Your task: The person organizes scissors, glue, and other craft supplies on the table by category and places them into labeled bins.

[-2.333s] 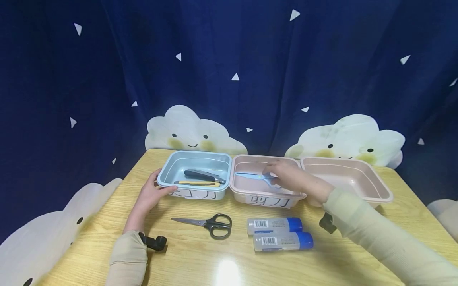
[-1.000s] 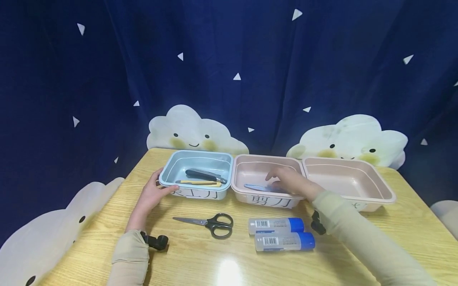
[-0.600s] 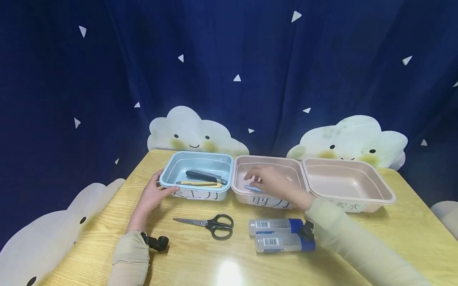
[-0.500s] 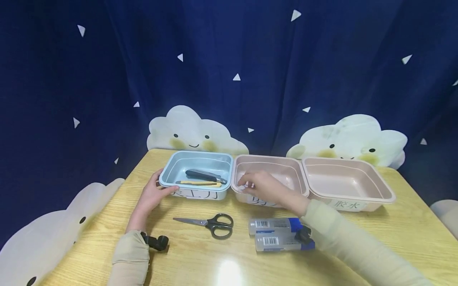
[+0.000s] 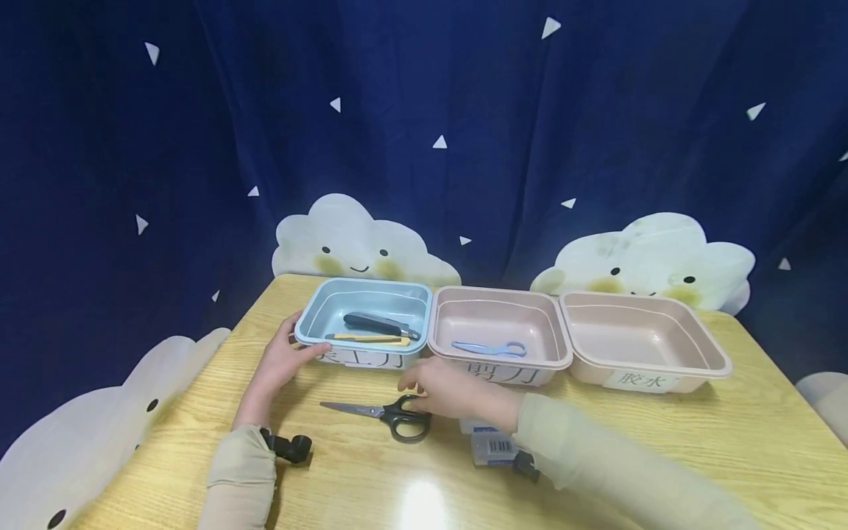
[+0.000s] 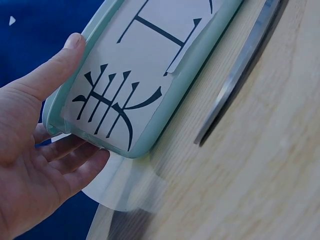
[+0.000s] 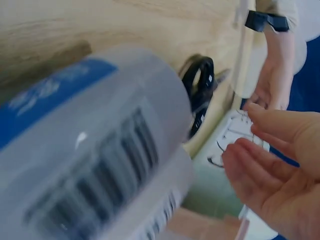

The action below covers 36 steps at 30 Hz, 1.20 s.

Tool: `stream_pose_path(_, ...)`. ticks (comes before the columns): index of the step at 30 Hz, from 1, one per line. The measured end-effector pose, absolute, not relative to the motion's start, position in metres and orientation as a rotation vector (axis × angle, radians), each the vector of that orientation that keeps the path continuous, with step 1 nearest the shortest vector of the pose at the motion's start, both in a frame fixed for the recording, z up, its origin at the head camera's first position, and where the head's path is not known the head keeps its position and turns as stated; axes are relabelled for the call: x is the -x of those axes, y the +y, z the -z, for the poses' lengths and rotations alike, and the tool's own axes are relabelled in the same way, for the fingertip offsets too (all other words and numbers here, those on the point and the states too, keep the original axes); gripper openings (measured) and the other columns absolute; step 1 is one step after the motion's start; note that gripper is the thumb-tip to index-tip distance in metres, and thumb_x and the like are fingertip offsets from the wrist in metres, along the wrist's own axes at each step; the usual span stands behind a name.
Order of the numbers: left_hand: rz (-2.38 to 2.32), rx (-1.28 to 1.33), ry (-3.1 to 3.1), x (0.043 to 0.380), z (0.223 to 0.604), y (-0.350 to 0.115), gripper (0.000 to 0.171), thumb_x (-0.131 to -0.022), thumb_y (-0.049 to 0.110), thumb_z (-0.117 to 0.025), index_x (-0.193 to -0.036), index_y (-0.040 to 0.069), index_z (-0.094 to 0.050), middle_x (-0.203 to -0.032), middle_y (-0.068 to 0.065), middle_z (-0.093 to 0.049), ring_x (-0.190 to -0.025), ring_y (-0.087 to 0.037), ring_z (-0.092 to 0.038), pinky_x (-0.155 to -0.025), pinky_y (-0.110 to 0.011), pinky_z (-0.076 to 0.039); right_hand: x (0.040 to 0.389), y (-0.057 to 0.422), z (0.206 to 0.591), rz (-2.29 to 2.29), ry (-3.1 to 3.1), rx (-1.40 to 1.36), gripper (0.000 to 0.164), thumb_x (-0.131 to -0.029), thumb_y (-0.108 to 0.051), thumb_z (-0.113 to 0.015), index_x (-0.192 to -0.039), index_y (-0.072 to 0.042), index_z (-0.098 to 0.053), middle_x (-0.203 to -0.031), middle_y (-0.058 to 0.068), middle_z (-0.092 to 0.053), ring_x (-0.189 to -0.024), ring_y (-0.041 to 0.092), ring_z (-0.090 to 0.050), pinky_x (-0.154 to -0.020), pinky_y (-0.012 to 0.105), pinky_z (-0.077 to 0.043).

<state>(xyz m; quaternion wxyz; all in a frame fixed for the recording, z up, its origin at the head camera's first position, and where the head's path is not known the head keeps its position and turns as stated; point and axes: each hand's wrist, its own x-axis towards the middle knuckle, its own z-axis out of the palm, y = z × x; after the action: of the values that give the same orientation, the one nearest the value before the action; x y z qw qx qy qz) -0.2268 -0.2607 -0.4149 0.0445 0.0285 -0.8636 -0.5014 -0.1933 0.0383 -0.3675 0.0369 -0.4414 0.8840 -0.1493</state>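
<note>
At the front left corner of the light blue bin (image 5: 371, 300), my left hand (image 5: 281, 364) holds on, thumb over the front rim and the other fingers round the side. Inside that bin lie a black utility knife (image 5: 374, 324) and a yellow one (image 5: 369, 339). My right hand (image 5: 447, 389) hovers by the handles of the black scissors (image 5: 379, 412) on the table; in the right wrist view its fingers (image 7: 250, 167) are loosely bent with nothing between them. Light blue scissors (image 5: 489, 348) lie in the middle pink bin (image 5: 497, 313).
Two clear glue bottles (image 5: 493, 447) with blue caps lie side by side under my right wrist, partly hidden by it. A second pink bin (image 5: 636, 331) with a label stands at the right of the row. A dark blue curtain (image 5: 424, 110) hangs behind the table.
My right hand has let go of the light blue scissors, left the middle bin and come forward and left to the black scissors. The left hand has kept its place on the blue bin.
</note>
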Motion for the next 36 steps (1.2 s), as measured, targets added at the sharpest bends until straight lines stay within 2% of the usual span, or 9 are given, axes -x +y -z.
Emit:
stream_pose_path(6, 1.539, -0.081, -2.635, 0.227, 0.414, -0.260, 0.099, -0.070, 0.041, -0.076, -0.145, 0.013, -0.018, -0.142, -0.016, -0.034, -0.124, -0.035, -0.037, -0.098, -0.047, -0.036, 0.192, 0.025, 0.380, 0.249, 2.759, 1.307, 0.039, -0.072, -0.022, -0.076, -0.108, -0.014, -0.065, -0.106, -0.001, -0.062, -0.092, 0.013, -0.058, -0.075, 0.022, -0.047)
stream_pose_path(11, 1.551, -0.072, -2.630, 0.229, 0.415, -0.259, 0.098, -0.070, 0.040, -0.076, -0.145, 0.014, -0.019, -0.141, -0.015, -0.034, -0.124, -0.035, -0.038, -0.097, -0.047, -0.037, 0.193, 0.018, 0.388, 0.183, 2.755, 1.289, 0.041, -0.065, -0.020, -0.079, -0.103, -0.013, -0.066, -0.096, -0.001, -0.061, -0.085, 0.011, -0.056, -0.074, 0.021, -0.046)
stream_pose_path(21, 1.547, -0.088, -2.639, 0.229, 0.414, -0.259, 0.099, -0.070, 0.041, -0.076, -0.145, 0.014, -0.018, -0.141, -0.016, -0.034, -0.124, -0.035, -0.037, -0.097, -0.047, -0.036, 0.194, 0.012, 0.395, 0.079, 2.779, 1.307, 0.025, -0.059, -0.018, -0.080, -0.080, -0.016, -0.067, -0.074, -0.008, -0.054, -0.066, 0.006, -0.047, -0.056, 0.017, -0.038)
stream_pose_path(24, 1.551, -0.089, -2.643, 0.228, 0.415, -0.260, 0.099, -0.070, 0.041, -0.076, -0.146, 0.014, -0.018, -0.142, -0.016, -0.033, -0.124, -0.035, -0.037, -0.098, -0.048, -0.036, 0.194, 0.013, 0.393, 0.057, 2.783, 1.324, 0.023, -0.059, -0.019, -0.080, -0.078, -0.017, -0.066, -0.073, -0.008, -0.054, -0.065, 0.006, -0.048, -0.056, 0.018, -0.039)
stream_pose_path(30, 1.537, -0.090, -2.641, 0.227, 0.415, -0.261, 0.099, -0.071, 0.041, -0.076, -0.146, 0.013, -0.017, -0.141, -0.016, -0.033, -0.123, -0.035, -0.038, -0.097, -0.047, -0.036, 0.195, 0.020, 0.384, 0.050, 2.792, 1.335, 0.026, -0.064, -0.023, -0.078, -0.087, -0.017, -0.067, -0.082, -0.007, -0.059, -0.071, 0.009, -0.054, -0.066, 0.022, -0.046)
stream_pose_path(36, 1.541, -0.081, -2.641, 0.227, 0.414, -0.261, 0.098, -0.071, 0.040, -0.075, -0.146, 0.013, -0.017, -0.142, -0.016, -0.033, -0.124, -0.035, -0.037, -0.098, -0.048, -0.036, 0.192, 0.031, 0.368, 0.125, 2.783, 1.327, 0.028, -0.066, -0.023, -0.077, -0.093, -0.017, -0.068, -0.085, -0.006, -0.057, -0.073, 0.007, -0.052, -0.062, 0.018, -0.045)
